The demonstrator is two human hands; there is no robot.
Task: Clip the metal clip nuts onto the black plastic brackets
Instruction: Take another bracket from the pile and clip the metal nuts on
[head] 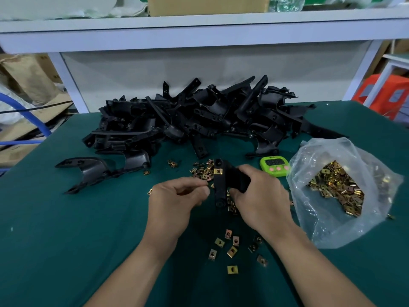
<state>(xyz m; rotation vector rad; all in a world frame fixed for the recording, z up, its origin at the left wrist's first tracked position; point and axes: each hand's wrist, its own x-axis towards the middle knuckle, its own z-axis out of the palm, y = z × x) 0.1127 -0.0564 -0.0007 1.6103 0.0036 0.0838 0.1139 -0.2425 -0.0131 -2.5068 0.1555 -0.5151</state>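
Black bracket (219, 189) in your grasp, over the green mat (66, 240).
Your right hand (261, 200) grips it, a clip nut (218, 171) seated near its top; your left hand (177, 200) pinches curled fingertips just beside it, contents hidden.

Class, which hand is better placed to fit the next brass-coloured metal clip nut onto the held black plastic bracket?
Left hand: its curled fingers sit right beside the black plastic bracket, which the right hand grips and steadies.

A factory assembly bench: green mat (66, 229); heaped brackets (194, 116); bagged clip nuts (336, 187); timer (275, 166); shelf (199, 29); cartons (208, 5).
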